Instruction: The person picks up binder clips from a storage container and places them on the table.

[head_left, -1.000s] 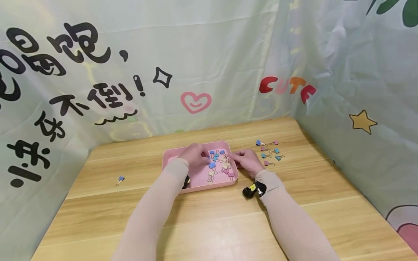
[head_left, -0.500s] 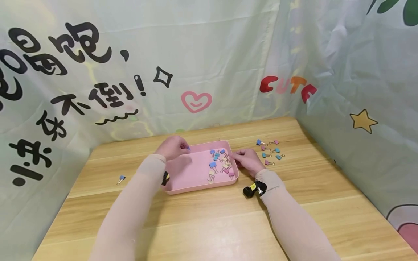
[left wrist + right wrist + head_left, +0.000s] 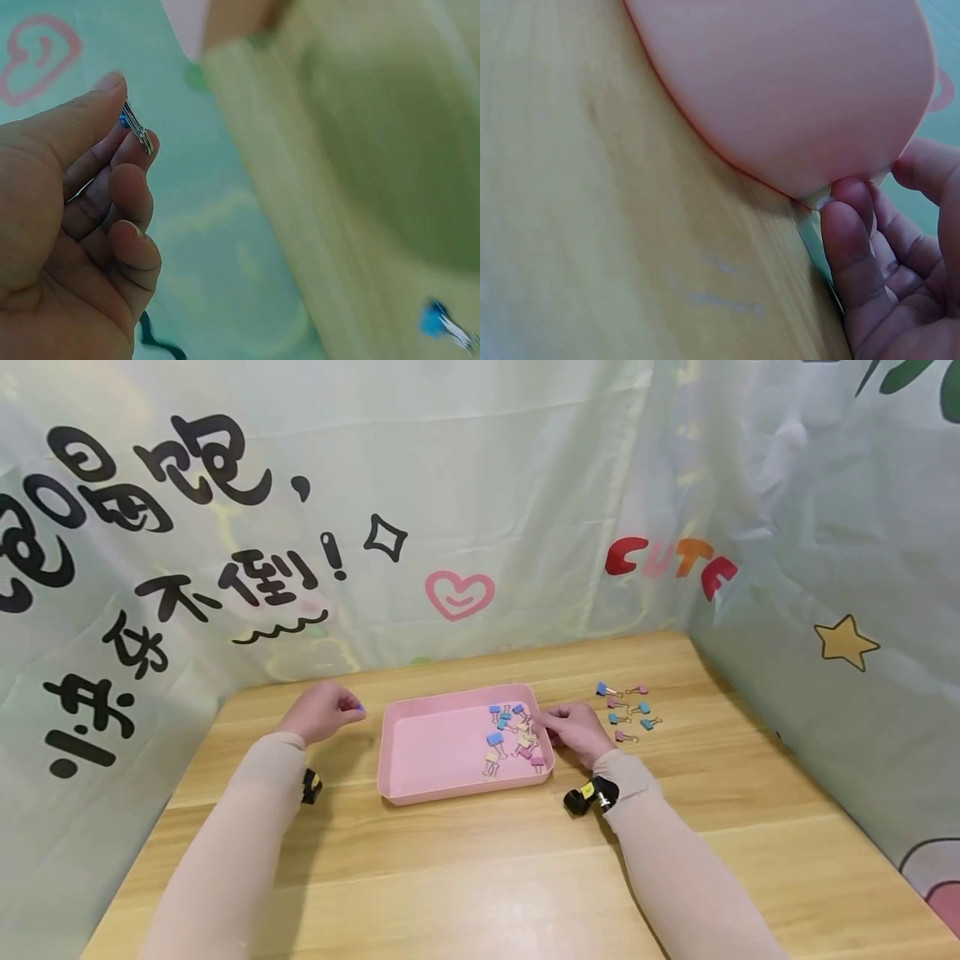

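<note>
Left of the tray and above the table, my left hand (image 3: 318, 710) pinches a blue binder clip (image 3: 135, 129) between thumb and index finger, its metal handles sticking out in the left wrist view. Another blue binder clip (image 3: 435, 321) lies on the table below that hand; in the head view the left arm hides it. My right hand (image 3: 577, 728) grips the right side of the pink tray (image 3: 420, 794), thumb at the rim and fingertips low against the wall (image 3: 802, 97). Several blue, yellow and pink binder clips (image 3: 495, 740) lie in the tray's right part.
Several loose binder clips (image 3: 618, 719), blue, teal and pink, lie on the wooden table (image 3: 465, 877) right of the tray. A printed cloth (image 3: 525, 510) hangs behind the table and along its sides. Black wrist cameras (image 3: 588, 796) sit on both wrists.
My left hand has moved left with the blue binder clip, from over the tray, past its left end, to above the table. The right hand stays at the tray's right side.
</note>
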Demonstrator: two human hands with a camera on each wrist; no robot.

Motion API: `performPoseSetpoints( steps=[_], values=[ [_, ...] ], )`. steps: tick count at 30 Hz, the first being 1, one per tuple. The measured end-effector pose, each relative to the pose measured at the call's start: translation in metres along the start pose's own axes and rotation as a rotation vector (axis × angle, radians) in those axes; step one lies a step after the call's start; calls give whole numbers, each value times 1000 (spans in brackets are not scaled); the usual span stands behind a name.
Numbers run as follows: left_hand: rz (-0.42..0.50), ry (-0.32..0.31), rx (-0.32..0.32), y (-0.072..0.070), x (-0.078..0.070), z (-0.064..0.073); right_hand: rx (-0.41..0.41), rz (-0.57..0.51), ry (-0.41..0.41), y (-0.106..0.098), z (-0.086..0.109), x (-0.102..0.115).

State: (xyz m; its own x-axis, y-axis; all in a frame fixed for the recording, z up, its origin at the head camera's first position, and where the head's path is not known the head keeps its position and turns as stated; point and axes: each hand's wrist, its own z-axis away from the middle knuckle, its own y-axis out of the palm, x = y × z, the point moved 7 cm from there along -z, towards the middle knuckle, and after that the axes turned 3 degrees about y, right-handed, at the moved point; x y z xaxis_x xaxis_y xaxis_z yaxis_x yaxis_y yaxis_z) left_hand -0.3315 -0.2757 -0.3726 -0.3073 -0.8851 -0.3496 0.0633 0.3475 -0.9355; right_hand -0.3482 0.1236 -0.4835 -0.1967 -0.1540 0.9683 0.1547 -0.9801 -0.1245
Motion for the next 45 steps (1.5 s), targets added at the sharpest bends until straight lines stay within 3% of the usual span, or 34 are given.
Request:
performPoseSetpoints(
  steps=[8, 13, 19, 23, 29, 35, 40, 45],
  values=[
    [25, -118, 17, -2, 57, 51, -5, -17, -1, -1, -2, -1],
    [15, -146, 11, 6, 91, 81, -7, -11, -1, -1, -3, -3],
    [18, -165, -10, 19, 128, 108, -7, -15, 4, 0, -2, -3],
    [5, -198, -11, 22, 142, 121, -1, -17, 4, 0, -2, -3],
    [-17, -243, -17, 21, 150, 131, 2, -15, 1, 0, -1, -2],
    [-23, -266, -18, 21, 152, 130, 5, -23, 6, 0, -1, -2],
    [-7, -284, -19, 17, 145, 125, 12, -20, 5, 1, 0, 0],
    [-20, -265, -19, 8, 128, 109, 12, -13, 2, 0, 2, 2]
  ],
)
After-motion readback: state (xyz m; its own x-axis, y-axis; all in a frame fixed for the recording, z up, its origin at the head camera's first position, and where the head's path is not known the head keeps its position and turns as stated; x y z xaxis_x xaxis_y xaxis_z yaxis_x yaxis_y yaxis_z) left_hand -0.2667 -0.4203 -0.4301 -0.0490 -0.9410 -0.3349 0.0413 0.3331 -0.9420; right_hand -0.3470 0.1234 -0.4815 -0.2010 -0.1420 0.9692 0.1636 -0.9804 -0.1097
